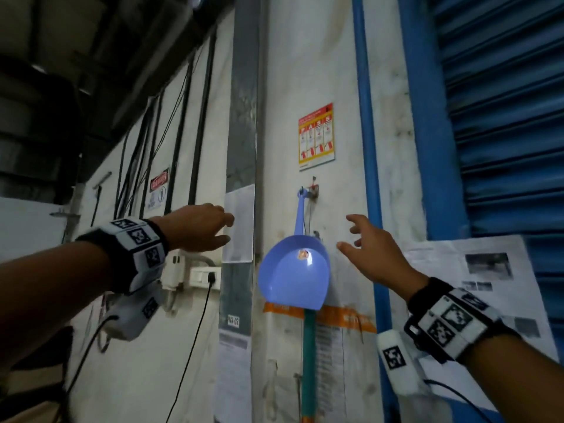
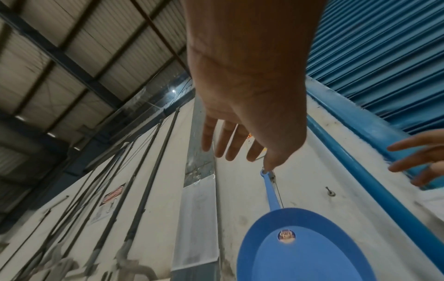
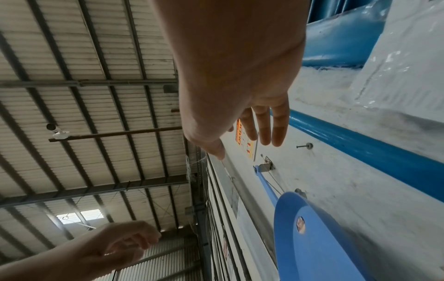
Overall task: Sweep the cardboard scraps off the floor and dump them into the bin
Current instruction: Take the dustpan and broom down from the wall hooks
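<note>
Hanging from a hook on the white wall, the blue dustpan points its scoop downward with its thin handle running straight up to the hook — the hollow of the scoop faces outward, a small round sticker near its top. Just below the scoop a green pole runs down along the wall, its lower end out of view. Both hands are raised toward the wall and hold nothing: the left hand hovers to the left of the dustpan handle, fingers loosely extended, while the right hand hovers to the right of the scoop, fingers spread and relaxed — neither touches the dustpan. A red and yellow safety poster is stuck on the wall above the hook. A blue pipe runs vertically to the right, and beyond it is a blue roller shutter. No cardboard scraps or bin are in view.
</note>
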### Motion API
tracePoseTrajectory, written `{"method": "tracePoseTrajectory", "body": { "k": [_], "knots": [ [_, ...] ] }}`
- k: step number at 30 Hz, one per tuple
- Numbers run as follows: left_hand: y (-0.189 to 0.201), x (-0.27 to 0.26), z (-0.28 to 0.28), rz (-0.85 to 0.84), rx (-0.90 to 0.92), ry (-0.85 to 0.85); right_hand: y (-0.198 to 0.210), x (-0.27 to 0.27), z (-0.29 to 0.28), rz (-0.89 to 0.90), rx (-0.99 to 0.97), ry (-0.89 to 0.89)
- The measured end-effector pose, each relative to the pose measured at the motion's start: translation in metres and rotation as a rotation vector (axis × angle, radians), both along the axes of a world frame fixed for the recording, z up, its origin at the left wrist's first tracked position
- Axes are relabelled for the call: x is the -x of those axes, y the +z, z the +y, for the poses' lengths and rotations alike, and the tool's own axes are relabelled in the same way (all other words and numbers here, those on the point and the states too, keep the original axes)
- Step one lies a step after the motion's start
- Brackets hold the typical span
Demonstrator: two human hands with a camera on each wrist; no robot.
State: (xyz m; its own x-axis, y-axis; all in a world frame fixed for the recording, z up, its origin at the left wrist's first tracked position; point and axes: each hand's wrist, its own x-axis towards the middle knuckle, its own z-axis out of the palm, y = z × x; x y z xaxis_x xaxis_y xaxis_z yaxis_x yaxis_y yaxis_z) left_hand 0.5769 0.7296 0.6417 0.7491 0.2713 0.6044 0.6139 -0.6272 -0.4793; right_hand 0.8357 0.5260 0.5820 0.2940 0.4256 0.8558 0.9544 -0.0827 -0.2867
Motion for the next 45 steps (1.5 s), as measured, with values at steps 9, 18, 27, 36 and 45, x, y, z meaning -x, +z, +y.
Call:
{"method": "tracePoseTrajectory", "body": {
  "k": [9,18,27,36,45],
  "knots": [
    [0.012,-0.155,0.074,-0.139,0.09,-0.173,0.063,-0.047,0.068,-0.076,0.025,-0.174],
    [0.003,-0.27,0.119,-0.491,0.45,-0.44,0.065,-0.09,0.132,-0.266,0.151,-0.453],
    [0.027,-0.289,0.125,-0.691,0.617,-0.692,0.07,-0.124,0.152,-0.257,0.177,-0.441],
    [0.06,-0.232,0.138,-0.739,0.453,-0.643,0.051,-0.12,0.182,-0.164,0.259,-0.348],
    [-0.033,-0.235,0.19,-0.726,0.497,-0.574,-0.02,-0.123,0.238,0.151,0.401,-0.231]
  ]
}}
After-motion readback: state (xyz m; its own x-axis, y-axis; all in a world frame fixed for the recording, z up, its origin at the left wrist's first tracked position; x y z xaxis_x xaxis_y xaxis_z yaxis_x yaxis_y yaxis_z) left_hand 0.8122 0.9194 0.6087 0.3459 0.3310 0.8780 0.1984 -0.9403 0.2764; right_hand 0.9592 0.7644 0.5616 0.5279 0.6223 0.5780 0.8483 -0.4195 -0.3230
